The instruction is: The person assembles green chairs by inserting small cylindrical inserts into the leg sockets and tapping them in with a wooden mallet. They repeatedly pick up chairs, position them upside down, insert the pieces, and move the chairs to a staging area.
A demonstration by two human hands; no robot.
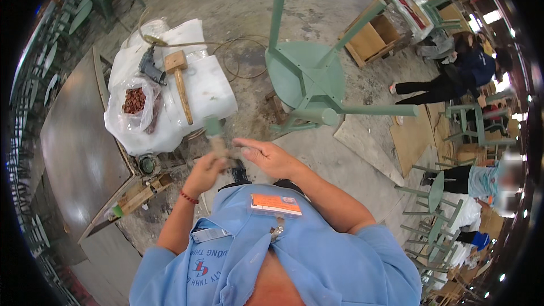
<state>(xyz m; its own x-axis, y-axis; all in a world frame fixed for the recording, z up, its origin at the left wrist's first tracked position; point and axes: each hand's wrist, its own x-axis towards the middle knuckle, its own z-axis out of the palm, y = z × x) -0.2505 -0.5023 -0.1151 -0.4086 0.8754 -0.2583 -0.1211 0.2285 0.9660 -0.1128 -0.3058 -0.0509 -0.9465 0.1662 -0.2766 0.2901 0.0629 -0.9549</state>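
My left hand (205,177) is closed around the lower end of a short green-and-tan piece (215,128), held upright in front of my body. Its top is flat and green and its lower part looks like bare wood; motion blur hides its exact kind. Close by on the right, my right hand (271,157) has its fingers stretched toward the piece, apparently holding nothing. Beyond my hands stands an upside-down green chair (306,76), its legs pointing up and outward.
A white padded surface (209,85) at left bears a wooden mallet (178,79), a dark air tool (152,67) with a hose (226,43), and a bag of brown pieces (135,101). A brown board (79,141) stands farther left. People (470,71) and chairs (436,192) are at right.
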